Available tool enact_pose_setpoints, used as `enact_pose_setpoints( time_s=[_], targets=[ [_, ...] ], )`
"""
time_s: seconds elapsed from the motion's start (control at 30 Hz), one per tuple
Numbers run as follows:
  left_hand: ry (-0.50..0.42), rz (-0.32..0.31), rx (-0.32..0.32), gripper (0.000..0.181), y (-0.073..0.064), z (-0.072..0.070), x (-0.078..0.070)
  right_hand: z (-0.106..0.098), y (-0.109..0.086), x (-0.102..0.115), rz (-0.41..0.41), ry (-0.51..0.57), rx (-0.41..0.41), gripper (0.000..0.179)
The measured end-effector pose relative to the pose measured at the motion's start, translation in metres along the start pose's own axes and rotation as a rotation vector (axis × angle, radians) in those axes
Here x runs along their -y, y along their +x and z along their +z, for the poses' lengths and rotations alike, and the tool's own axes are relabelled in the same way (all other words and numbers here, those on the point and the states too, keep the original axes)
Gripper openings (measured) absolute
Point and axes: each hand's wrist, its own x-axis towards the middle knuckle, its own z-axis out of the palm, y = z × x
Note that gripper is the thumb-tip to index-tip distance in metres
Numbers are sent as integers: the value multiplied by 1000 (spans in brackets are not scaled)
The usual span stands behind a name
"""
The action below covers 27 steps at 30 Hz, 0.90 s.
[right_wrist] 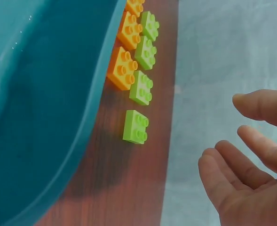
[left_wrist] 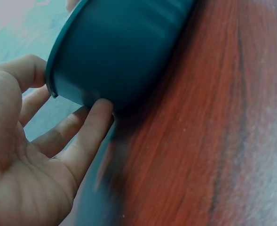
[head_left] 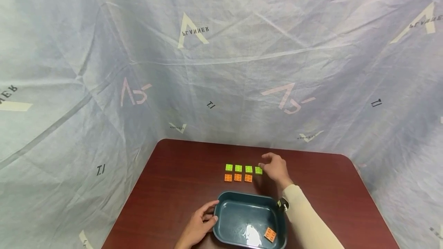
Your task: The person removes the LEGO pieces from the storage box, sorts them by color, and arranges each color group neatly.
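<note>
On the table, several green toy bricks [head_left: 238,168] form a back row, with three orange bricks [head_left: 237,177] lined up in front. My right hand [head_left: 275,167] is over the rightmost green brick [right_wrist: 136,127]; the right wrist view shows its fingers apart, holding nothing, with a gap to that brick. A dark teal plastic tub [head_left: 226,192] stands nearer to me, with one orange brick [head_left: 270,234] inside at its right front. At the tub's left side, my left hand [head_left: 199,224] rests its fingers against the outer wall and rim, not wrapped round it.
The dark red wooden table [head_left: 173,187] ends at a back edge against a pale printed cloth [head_left: 221,68], which also hangs at both sides. The right forearm [head_left: 306,218] passes over the tub's right rim.
</note>
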Motion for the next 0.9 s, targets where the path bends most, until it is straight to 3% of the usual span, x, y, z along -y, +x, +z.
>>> enact_pose_setpoints(
  time_s=[0.4, 0.9],
  targets=[
    [4, 11, 2, 51, -1, 0, -3, -17, -42, 11, -69, 35, 8, 37],
    [37, 2, 0, 51, 0, -1, -1, -10, -104, 13, -18, 104, 86, 32]
  ],
)
